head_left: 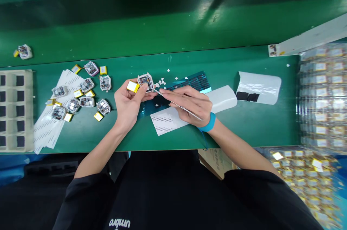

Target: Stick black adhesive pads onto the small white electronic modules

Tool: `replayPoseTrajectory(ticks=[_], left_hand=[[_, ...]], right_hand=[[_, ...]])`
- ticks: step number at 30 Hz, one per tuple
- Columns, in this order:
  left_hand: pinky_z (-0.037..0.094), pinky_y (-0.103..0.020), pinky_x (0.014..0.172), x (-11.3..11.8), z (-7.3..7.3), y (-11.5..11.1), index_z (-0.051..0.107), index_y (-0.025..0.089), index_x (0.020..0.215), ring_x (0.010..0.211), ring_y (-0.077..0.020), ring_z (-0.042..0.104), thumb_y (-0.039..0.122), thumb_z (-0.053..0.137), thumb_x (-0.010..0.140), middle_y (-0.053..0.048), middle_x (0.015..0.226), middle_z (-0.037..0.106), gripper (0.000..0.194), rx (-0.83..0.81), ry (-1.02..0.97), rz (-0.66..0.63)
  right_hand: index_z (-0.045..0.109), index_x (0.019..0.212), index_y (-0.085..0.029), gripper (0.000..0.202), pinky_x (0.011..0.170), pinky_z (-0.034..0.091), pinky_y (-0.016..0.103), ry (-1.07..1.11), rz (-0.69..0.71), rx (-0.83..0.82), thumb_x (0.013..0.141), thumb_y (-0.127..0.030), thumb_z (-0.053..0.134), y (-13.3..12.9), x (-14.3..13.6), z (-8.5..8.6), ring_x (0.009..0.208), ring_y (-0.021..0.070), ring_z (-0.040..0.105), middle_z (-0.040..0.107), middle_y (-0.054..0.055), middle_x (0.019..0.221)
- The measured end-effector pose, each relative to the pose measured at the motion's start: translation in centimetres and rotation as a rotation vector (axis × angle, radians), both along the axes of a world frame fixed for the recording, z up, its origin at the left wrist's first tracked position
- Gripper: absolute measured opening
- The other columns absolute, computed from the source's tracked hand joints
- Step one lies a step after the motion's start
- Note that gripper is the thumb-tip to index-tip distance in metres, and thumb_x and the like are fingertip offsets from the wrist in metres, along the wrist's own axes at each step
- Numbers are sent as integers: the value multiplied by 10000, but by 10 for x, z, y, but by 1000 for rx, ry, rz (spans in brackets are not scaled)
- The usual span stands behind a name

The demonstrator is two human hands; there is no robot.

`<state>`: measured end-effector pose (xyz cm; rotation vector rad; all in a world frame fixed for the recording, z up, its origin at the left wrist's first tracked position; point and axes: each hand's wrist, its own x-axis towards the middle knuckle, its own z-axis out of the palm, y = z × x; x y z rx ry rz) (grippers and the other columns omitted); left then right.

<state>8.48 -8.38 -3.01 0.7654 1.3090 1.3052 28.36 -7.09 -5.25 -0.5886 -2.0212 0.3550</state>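
My left hand point(129, 105) holds a small white-framed circuit unit point(146, 79) by its edges, with the thumb over its lower part. A yellow-edged battery point(132, 86) rests against the fingers beside the unit. My right hand point(189, 105), with a blue band at the wrist, grips metal tweezers point(187, 110) whose tip is at the unit's lower right corner. Small white pieces point(162, 82) lie just right of the unit. Under and beyond my right hand are a dark sheet with black strips point(199, 81) and a white printed sheet point(165, 120).
Several similar units point(103, 106) with batteries lie at the left, some on white paper strips point(50, 128). A beige compartment tray point(28, 114) stands at the far left. A glossy white sheet point(260, 87) with black pieces and stacked clear trays point(322, 99) are at the right.
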Motion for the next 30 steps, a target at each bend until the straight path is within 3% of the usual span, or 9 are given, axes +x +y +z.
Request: replayPoseTrajectory(ticks=[6, 10, 14, 17, 20, 22, 24, 27, 30], left_hand=[[687, -249, 672, -1, -4, 3, 674, 194, 929, 688, -193, 821, 463, 950, 713, -7, 780, 801, 442, -30, -38, 6], [697, -264, 726, -5, -6, 5, 686, 194, 957, 762, -197, 831, 385, 963, 690, -16, 846, 818, 430, -13, -59, -31], [693, -288, 699, -11, -13, 18, 662, 195, 947, 711, -197, 816, 307, 925, 702, -18, 808, 798, 377, 22, 37, -23], [671, -294, 663, -15, -25, 52, 623, 199, 1009, 676, -195, 798, 257, 881, 724, -16, 790, 778, 388, 92, 173, -4], [656, -336, 706, -24, -33, 104, 621, 187, 982, 689, -207, 783, 209, 819, 770, -20, 763, 752, 292, 98, 428, -31], [638, -429, 877, -37, -30, 132, 662, 171, 922, 877, -273, 789, 193, 813, 772, -74, 860, 775, 214, 96, 726, -66], [547, -510, 1064, -53, -18, 143, 710, 163, 974, 1144, -355, 718, 199, 824, 764, -140, 1088, 784, 242, 130, 1013, -77], [433, -544, 1170, -78, 3, 116, 731, 186, 1111, 1338, -387, 568, 256, 729, 875, -159, 1313, 717, 246, 219, 1309, 29], [460, -569, 1100, -98, 12, 61, 743, 197, 1001, 1241, -401, 576, 439, 647, 959, -166, 1158, 725, 264, 135, 1482, 143]], right_hand=[[493, 1585, -317, 641, 882, 709, 373, -57, 15, -83, 1004, -78, 618, 1, 3, -2, 1088, 211, 776, 782, 44, 1328], [475, 1594, -329, 690, 825, 710, 358, -18, -58, 0, 983, -53, 637, 4, 5, -2, 1042, 207, 777, 784, 41, 1324], [459, 1602, -319, 692, 757, 705, 360, -38, -102, 98, 986, -63, 644, 8, 7, -3, 986, 202, 775, 795, 44, 1298], [471, 1597, -307, 691, 743, 697, 359, -54, -105, 137, 980, -46, 639, 9, 9, -3, 978, 207, 775, 803, 49, 1277], [478, 1595, -311, 713, 755, 692, 360, -60, -92, 146, 963, -28, 648, 7, 10, -2, 967, 212, 776, 800, 58, 1285], [474, 1599, -296, 726, 756, 690, 358, -54, -79, 166, 954, -17, 656, 7, 10, -1, 956, 215, 773, 805, 73, 1267], [461, 1607, -290, 741, 751, 688, 353, -54, -71, 187, 950, -10, 659, 7, 10, 0, 945, 214, 768, 813, 80, 1246], [441, 1617, -298, 767, 751, 686, 349, -55, -75, 201, 944, -11, 670, 8, 9, -1, 939, 212, 763, 814, 73, 1245], [434, 1620, -316, 775, 752, 683, 348, -35, -90, 201, 945, -24, 675, 9, 8, -2, 938, 213, 758, 812, 54, 1252]])
